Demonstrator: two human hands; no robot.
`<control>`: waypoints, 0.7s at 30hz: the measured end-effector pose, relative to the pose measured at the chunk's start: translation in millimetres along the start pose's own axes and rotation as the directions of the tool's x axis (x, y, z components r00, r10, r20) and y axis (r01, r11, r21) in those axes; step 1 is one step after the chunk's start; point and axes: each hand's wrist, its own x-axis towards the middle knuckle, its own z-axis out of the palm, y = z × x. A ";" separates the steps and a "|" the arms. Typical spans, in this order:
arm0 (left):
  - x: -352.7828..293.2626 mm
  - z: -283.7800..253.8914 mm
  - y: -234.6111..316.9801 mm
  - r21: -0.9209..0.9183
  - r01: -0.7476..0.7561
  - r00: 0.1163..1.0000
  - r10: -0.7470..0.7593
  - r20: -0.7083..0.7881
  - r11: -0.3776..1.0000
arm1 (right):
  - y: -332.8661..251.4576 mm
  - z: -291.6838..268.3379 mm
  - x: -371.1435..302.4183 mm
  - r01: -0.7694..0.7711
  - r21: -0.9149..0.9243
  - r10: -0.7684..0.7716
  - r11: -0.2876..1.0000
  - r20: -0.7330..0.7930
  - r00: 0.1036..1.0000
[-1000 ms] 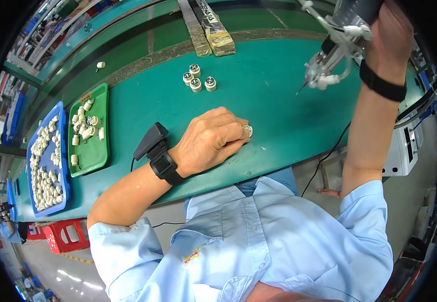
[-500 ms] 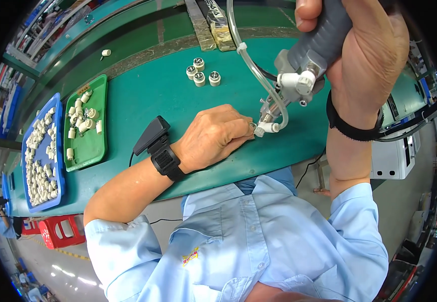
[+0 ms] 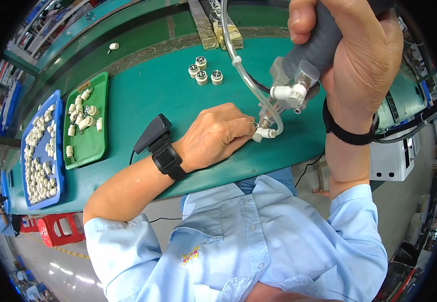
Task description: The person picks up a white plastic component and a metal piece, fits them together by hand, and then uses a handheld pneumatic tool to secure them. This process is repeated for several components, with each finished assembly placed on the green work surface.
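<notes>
My right hand (image 3: 364, 60) is wrapped around the dark grey body of a power screwdriver (image 3: 315, 48), its metal nose pointing down and to the left. A clear tube (image 3: 238, 63) runs down to white fittings at that nose. The tip is right beside the fingertips of my left hand (image 3: 217, 133), which rests on the green mat (image 3: 178, 105) with its fingers pinched together. Something small and metallic shows at those fingertips, but the fingers hide most of it. Beyond my left hand stand several white round sockets (image 3: 201, 77) with dark tops.
At the left, a green tray (image 3: 101, 136) holds several white cylindrical parts; next to it a blue tray (image 3: 60, 189) holds many more. One loose white part (image 3: 113, 46) lies at the far left. Taped bars (image 3: 203, 30) lie at the back. A red stool (image 3: 52, 236) stands below.
The power screwdriver and my right hand have shifted slightly left, and the nose stands a little more upright. My left hand stays pinched in nearly the same place.
</notes>
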 end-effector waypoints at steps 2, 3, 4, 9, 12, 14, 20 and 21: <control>-1.8 -0.6 -0.9 0.014 0.013 1.000 -0.013 0.017 1.000 | 4.7 0.4 1.5 0.001 0.033 -0.002 0.999 0.027 1.000; -1.8 -0.9 -1.1 0.024 0.021 0.999 -0.022 0.036 0.999 | 7.0 0.6 1.8 -0.001 0.045 -0.001 0.999 0.040 0.999; -1.7 -1.3 -1.0 0.036 0.029 0.998 -0.031 0.054 0.999 | 9.0 0.7 3.0 0.001 0.062 -0.004 0.998 0.052 0.999; 0.3 -3.3 1.8 0.045 0.024 0.997 -0.027 0.067 0.999 | 17.5 2.5 6.3 -0.004 0.150 -0.010 0.989 0.087 0.996; 0.7 -1.9 1.2 0.035 0.024 0.998 -0.026 0.066 0.999 | 37.0 6.4 17.2 0.086 0.592 -0.248 0.801 0.199 0.948; -2.2 -3.5 1.7 0.039 0.032 0.998 -0.034 0.050 0.999 | 37.2 5.7 18.3 0.083 0.774 -0.377 0.628 0.209 0.902; 0.7 2.3 2.1 0.044 0.034 0.999 -0.034 0.009 0.998 | -21.2 -23.2 21.8 0.168 -0.125 -0.180 0.978 -0.093 0.979; 0.3 3.2 0.9 0.043 0.034 0.999 -0.034 0.008 0.998 | -20.7 -23.3 22.2 0.183 -0.133 -0.197 0.974 -0.100 0.975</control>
